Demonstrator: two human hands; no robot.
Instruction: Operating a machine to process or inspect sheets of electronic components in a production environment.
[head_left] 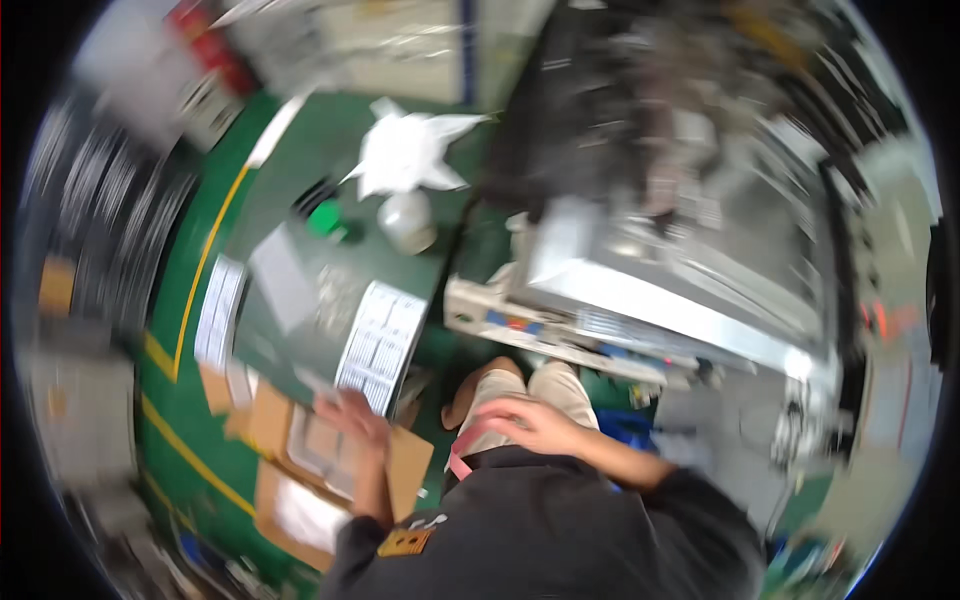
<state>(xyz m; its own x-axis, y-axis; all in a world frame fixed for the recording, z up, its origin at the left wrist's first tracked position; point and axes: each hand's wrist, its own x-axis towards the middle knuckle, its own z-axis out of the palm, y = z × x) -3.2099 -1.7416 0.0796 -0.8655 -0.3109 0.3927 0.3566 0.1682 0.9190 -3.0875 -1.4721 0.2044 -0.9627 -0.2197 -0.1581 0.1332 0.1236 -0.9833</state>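
Observation:
My left hand (356, 420), smeared by motion, is at the near edge of a dark green table, beside a printed white sheet (378, 340). A pale sliver shows just above its fingers, and I cannot tell whether the hand holds it. My right hand (535, 424) hovers over my lap with its fingers loosely apart. Close to its fingertips hangs a pinkish-red strap (460, 464), and the blur hides whether they touch. Farther back on the table (290, 345) are a crumpled white bag (405, 150), a whitish round container (407, 222) and a green round object (325, 218).
Open cardboard boxes (270, 425) stand below the table's near left side. A large metal-framed machine (660, 300) fills the right, close to my knees. Another printed sheet (218, 312) lies along the table's left edge. Blurred dark racks (110, 220) stand far left, past yellow floor lines (205, 255).

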